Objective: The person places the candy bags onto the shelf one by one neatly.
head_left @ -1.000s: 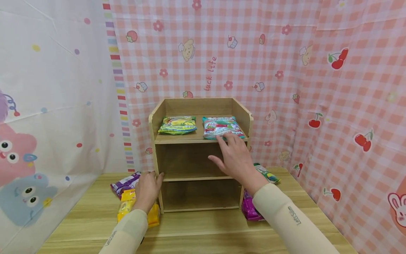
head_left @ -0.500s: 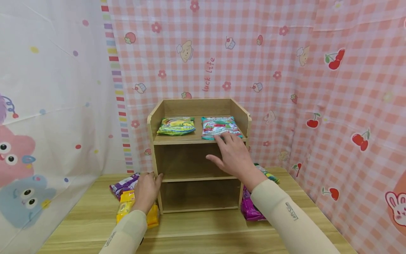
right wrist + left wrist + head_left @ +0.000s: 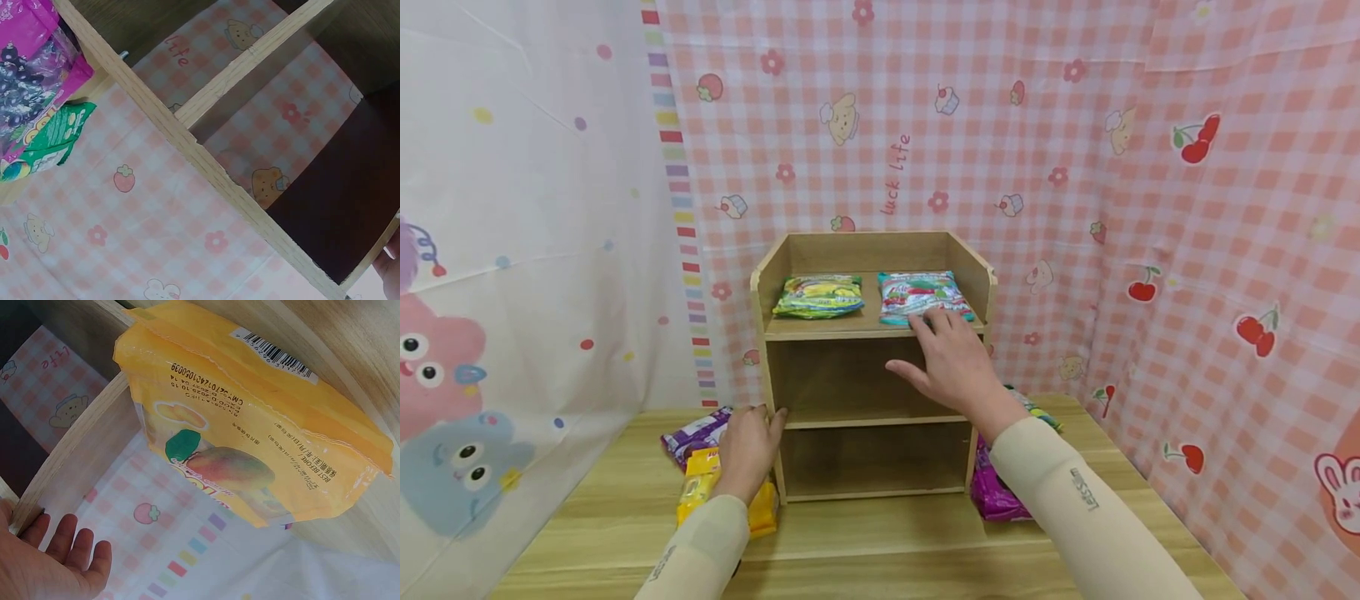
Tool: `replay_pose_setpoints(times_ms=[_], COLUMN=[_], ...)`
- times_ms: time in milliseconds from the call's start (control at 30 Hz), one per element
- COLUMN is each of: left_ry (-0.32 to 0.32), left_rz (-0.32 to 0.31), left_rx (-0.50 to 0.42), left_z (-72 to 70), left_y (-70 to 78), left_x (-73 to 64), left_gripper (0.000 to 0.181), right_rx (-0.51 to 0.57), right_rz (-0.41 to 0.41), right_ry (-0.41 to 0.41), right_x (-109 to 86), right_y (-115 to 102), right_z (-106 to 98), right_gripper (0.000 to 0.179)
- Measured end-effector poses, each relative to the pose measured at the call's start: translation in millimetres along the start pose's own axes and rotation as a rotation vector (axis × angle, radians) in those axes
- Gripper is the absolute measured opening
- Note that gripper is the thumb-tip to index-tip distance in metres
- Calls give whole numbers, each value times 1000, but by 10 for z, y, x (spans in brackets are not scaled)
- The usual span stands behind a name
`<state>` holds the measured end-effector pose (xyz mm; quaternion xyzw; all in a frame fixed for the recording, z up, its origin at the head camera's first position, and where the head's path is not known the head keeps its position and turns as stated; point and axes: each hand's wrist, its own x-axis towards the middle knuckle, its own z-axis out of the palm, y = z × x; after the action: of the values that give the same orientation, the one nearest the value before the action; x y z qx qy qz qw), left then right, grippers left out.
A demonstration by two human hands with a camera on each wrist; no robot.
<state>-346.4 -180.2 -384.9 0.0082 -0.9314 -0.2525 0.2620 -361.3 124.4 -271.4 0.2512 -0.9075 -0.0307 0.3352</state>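
Observation:
A three-level wooden shelf [image 3: 872, 336] stands on the table. On its top level lie a yellow-green candy bag [image 3: 820, 297] at left and a teal candy bag [image 3: 925, 296] at right. My right hand [image 3: 955, 362] touches the teal bag's front edge with extended fingertips, thumb held apart. The left hand [image 3: 748, 450] holds the shelf's left side panel, thumb at its front edge and fingers on the outer side. Beside that hand, a yellow mango bag [image 3: 231, 425] stands in the left wrist view. Only part of the right hand shows in the right wrist view.
A purple bag [image 3: 696, 435] lies behind the yellow one on the left. Right of the shelf are a magenta bag [image 3: 996, 492] with dark berries printed on it and a green bag [image 3: 62, 134]. Patterned curtains [image 3: 880, 108] hang behind and at both sides.
The teal bag has shifted slightly back on the top level, with my right fingertips following at its front edge. My left hand stays on the side panel.

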Motion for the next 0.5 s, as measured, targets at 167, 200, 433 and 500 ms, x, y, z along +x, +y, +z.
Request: replay_pose_setpoints(times_ms=[167, 200, 433, 500], left_ry=[0, 2, -16, -19], left_rz=[2, 2, -15, -15], left_rx=[-1, 3, -9, -10], left_z=[-9, -12, -29, -26], left_y=[15, 17, 17, 18], left_x=[-3, -5, -10, -2], left_gripper=[38, 38, 37, 37], right_rx=[14, 21, 65, 63], right_rz=[18, 24, 58, 52], right_ry=[-30, -31, -3, -1], right_x=[17, 19, 12, 19], right_y=[7, 6, -6, -1], right_z=[-9, -10, -17, -14], right_gripper=[83, 83, 82, 82])
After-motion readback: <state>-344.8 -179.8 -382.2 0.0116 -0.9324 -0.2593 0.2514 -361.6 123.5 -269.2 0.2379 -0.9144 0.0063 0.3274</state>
